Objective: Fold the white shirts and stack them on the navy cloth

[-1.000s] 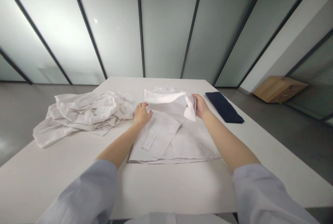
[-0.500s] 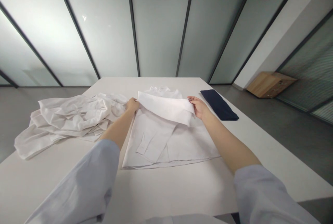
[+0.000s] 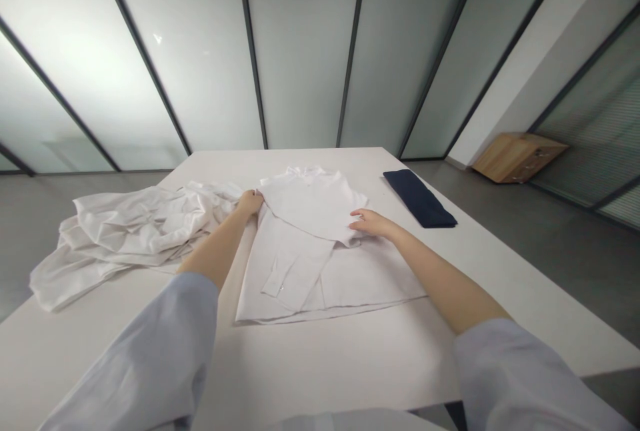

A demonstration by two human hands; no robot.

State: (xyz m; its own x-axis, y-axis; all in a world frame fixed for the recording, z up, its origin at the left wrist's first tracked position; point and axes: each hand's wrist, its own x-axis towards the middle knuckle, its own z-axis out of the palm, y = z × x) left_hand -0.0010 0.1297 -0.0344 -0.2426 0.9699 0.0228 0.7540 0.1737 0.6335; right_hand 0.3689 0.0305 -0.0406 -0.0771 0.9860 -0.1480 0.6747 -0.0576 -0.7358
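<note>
A white shirt (image 3: 320, 257) lies flat on the white table (image 3: 350, 364) in front of me, its far part folded toward me into a flap (image 3: 313, 204). My left hand (image 3: 249, 203) is closed on the flap's left corner at the shirt's left edge. My right hand (image 3: 371, 223) rests on the flap's right corner, fingers stretched out flat on the cloth. A sleeve with a cuff (image 3: 287, 277) lies along the shirt's front.
A heap of crumpled white clothes (image 3: 130, 224) covers the table's left side. A folded dark navy cloth (image 3: 419, 197) lies at the far right of the table. A wooden cabinet (image 3: 520, 157) stands on the floor to the right. Frosted glass walls rise behind.
Both hands have brought the lifted far edge of the shirt toward me and laid it down as a flat fold. The right hand has opened flat on it.
</note>
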